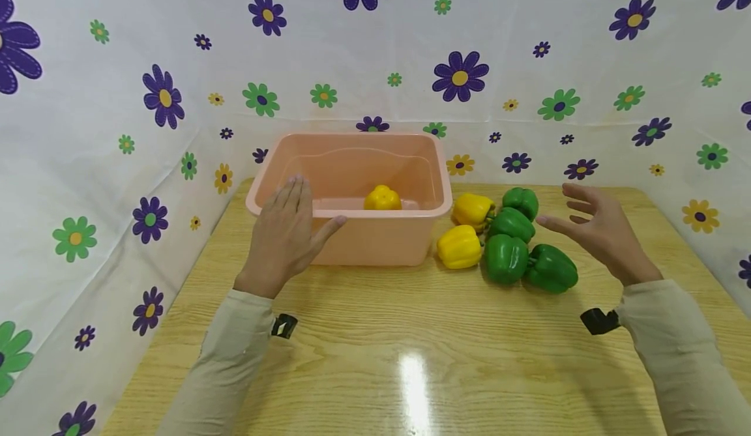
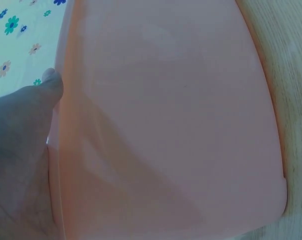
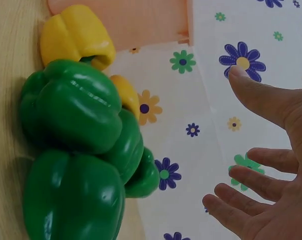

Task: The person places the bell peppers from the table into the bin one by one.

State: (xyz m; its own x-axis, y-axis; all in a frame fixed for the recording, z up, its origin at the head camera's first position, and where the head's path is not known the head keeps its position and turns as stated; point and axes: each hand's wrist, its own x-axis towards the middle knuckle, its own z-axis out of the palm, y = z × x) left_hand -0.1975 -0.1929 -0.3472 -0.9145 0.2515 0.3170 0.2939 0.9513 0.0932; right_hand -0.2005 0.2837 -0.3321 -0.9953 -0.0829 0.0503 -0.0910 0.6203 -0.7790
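My left hand [image 1: 281, 237], fingers straight and thumb spread, is at the front left rim of a pink plastic bin [image 1: 375, 240]. In the left wrist view its thumb [image 2: 52, 82] lies along the rim; whether it presses there I cannot tell. A yellow bell pepper [image 1: 382, 198] sits inside the bin. Over the table's right side my right hand [image 1: 607, 234] hangs with spread, slightly bent fingers, holding nothing. Nearest to it is a green bell pepper [image 1: 553, 268], one of several green ones grouped together. Two yellow bell peppers [image 1: 459, 247] lie between these and the bin.
The wood-grain table [image 1: 352, 345] carries the bin at its back left and the loose peppers at the bin's right. A white cloth [image 1: 375, 51] with printed flowers hangs behind and along both sides. Each wrist wears a small black mount [image 1: 600, 320].
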